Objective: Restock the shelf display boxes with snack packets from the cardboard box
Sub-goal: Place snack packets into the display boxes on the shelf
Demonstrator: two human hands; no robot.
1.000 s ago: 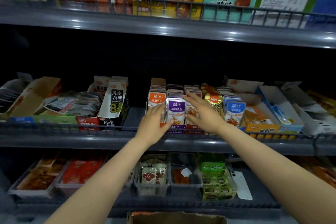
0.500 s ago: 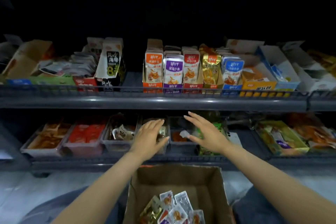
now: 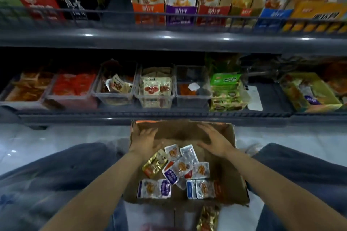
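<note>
An open cardboard box (image 3: 228,178) sits on the floor between my knees. Several small snack packets (image 3: 178,170) lie loose on its bottom: silver ones with purple, blue and red ends and a gold one (image 3: 155,163). My left hand (image 3: 145,141) hovers inside the box at its far left, fingers straight, holding nothing. My right hand (image 3: 215,141) is spread over the far right of the box, empty too. On the shelf above stand the display boxes (image 3: 181,13), orange, purple, red, gold and blue, with upright packets in them.
The lower shelf holds clear plastic bins (image 3: 155,99) of snacks, a green-and-gold box (image 3: 226,92) and a yellow box (image 3: 308,93). A grey shelf rail (image 3: 169,40) runs across above it. One gold packet (image 3: 208,217) lies outside the cardboard box near my body.
Both hands came down from the display boxes on the upper shelf, past the lower shelf, into the cardboard box. My view tilted down with them.
</note>
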